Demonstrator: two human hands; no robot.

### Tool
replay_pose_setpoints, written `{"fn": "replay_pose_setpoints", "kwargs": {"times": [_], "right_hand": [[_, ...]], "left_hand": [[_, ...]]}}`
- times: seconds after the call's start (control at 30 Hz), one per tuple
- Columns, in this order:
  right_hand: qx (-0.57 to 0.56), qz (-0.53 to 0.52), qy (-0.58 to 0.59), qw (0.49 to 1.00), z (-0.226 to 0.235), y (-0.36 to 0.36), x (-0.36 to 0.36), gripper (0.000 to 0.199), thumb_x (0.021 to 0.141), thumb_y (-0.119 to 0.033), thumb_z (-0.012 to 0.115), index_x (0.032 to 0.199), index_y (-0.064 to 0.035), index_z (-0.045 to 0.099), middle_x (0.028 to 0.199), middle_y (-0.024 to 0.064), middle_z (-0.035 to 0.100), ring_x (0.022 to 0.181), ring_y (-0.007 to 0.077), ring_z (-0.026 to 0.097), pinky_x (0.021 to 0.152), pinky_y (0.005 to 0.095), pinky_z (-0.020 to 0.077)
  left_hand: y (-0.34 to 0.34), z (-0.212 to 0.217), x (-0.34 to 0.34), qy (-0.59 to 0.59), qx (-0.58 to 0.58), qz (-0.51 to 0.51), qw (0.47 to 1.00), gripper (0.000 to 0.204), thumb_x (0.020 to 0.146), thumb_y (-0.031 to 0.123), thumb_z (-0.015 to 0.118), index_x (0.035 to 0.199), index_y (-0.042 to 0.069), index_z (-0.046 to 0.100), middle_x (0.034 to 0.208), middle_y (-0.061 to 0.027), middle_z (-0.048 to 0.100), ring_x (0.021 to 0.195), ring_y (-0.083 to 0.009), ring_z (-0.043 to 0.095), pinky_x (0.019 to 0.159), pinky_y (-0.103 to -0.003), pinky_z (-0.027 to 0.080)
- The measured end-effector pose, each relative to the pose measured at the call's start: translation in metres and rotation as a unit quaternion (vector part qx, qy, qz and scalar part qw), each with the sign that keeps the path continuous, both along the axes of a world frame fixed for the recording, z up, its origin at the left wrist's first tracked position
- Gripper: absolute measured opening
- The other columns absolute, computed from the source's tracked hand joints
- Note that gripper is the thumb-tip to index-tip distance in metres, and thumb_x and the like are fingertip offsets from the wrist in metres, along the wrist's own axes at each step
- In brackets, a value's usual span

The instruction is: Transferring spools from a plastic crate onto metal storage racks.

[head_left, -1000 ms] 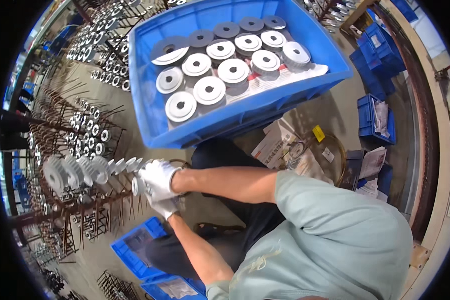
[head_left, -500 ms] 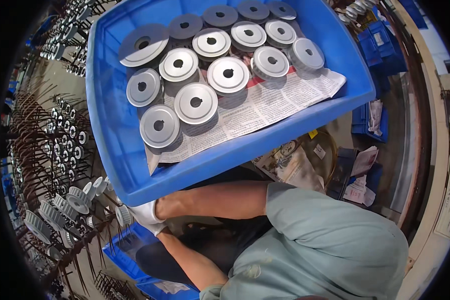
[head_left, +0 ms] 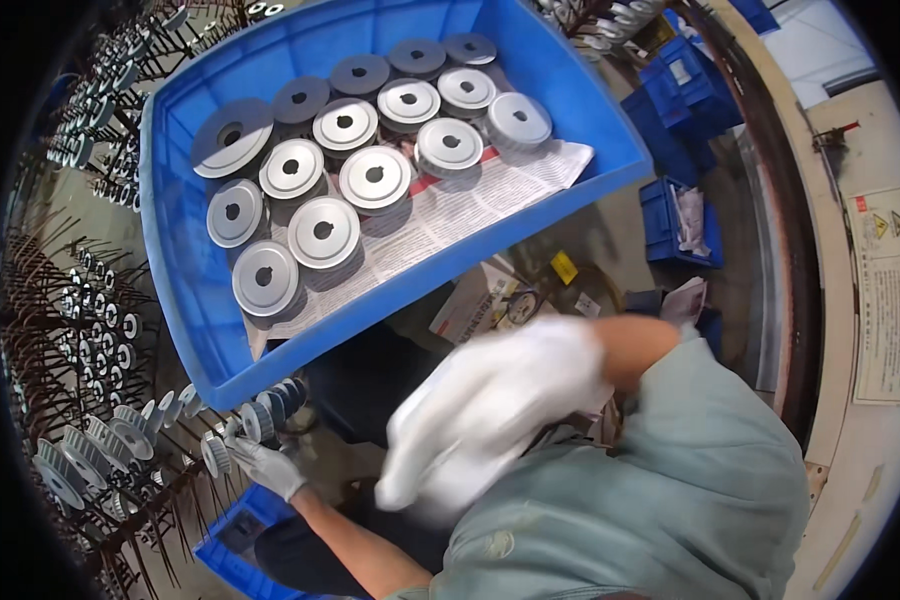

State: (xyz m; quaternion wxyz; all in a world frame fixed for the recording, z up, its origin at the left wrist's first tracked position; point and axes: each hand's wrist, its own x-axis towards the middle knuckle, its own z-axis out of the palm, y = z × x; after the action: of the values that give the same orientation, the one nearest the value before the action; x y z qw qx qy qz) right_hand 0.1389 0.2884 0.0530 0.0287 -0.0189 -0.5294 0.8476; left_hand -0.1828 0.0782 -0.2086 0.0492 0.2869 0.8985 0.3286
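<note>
My left hand (head_left: 267, 466), in a white glove, is at the lower left with its fingers closed on a small grey toothed wheel (head_left: 216, 456) at the end of a row of toothed wheels (head_left: 120, 432) on a dark wire rack. My right hand (head_left: 498, 408), also gloved, is a white motion blur in the middle, just below the near rim of a big blue bin (head_left: 182, 300). Its fingers look spread and I see nothing in it. The bin holds several grey metal discs (head_left: 323, 231) with centre holes, lying on newspaper (head_left: 460, 210).
The wire rack (head_left: 80, 330) with many small wheels on its pegs fills the left side. A smaller blue crate (head_left: 232, 540) lies below my left hand. More blue crates (head_left: 682, 222) and papers sit on the floor at right, beside a curved rail.
My right hand has left the rack and swung right and up toward the bin's near rim. My left hand stays at the row of toothed wheels. The bin now looks nearer.
</note>
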Motion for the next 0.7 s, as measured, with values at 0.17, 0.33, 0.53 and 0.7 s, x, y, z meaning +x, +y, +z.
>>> {"fn": "replay_pose_setpoints", "kwargs": {"times": [0.17,0.33,0.53,0.7], "right_hand": [[0.212,-0.27,0.067,0.937,0.085,0.088,0.076,0.082,0.092,-0.062,0.047,0.14,0.0044,0.042,0.126,0.0272,0.053,0.099,0.0329,0.064,0.066,0.0275,0.0559],[0.46,-0.308,-0.291,0.78,0.09,0.116,0.069,0.061,0.08,-0.03,0.066,0.132,-0.0003,0.052,0.12,0.023,0.058,0.098,0.028,0.064,0.07,0.0337,0.0561],[0.543,-0.124,-0.53,0.639,0.079,0.117,0.034,0.058,0.073,-0.031,0.074,0.118,0.0032,0.061,0.113,0.0217,0.063,0.097,0.0261,0.064,0.081,0.0337,0.0537],[0.614,-0.042,-0.53,0.583,0.059,0.123,0.036,0.056,0.069,-0.035,0.078,0.106,0.0048,0.065,0.101,0.0203,0.066,0.089,0.0285,0.065,0.081,0.0345,0.0534]], "left_hand": [[0.001,0.015,0.005,-0.027,0.044,-0.043,0.998,0.034,0.105,0.012,0.03,0.128,-0.002,0.05,0.131,-0.0152,0.055,0.117,-0.0309,0.054,0.103,-0.036,0.039],[-0.001,-0.003,0.001,0.133,-0.068,-0.078,0.986,0.033,0.105,0.01,0.031,0.129,-0.001,0.05,0.133,-0.0141,0.054,0.119,-0.0313,0.053,0.103,-0.036,0.038],[-0.02,-0.033,-0.015,0.309,-0.137,-0.092,0.937,0.033,0.105,0.011,0.032,0.13,0.0,0.051,0.134,-0.0137,0.055,0.118,-0.0313,0.053,0.103,-0.035,0.038],[-0.001,0.001,0.003,0.032,0.026,-0.056,0.998,0.034,0.105,0.013,0.033,0.131,0.001,0.051,0.133,-0.014,0.055,0.118,-0.0308,0.054,0.103,-0.035,0.039]]}}
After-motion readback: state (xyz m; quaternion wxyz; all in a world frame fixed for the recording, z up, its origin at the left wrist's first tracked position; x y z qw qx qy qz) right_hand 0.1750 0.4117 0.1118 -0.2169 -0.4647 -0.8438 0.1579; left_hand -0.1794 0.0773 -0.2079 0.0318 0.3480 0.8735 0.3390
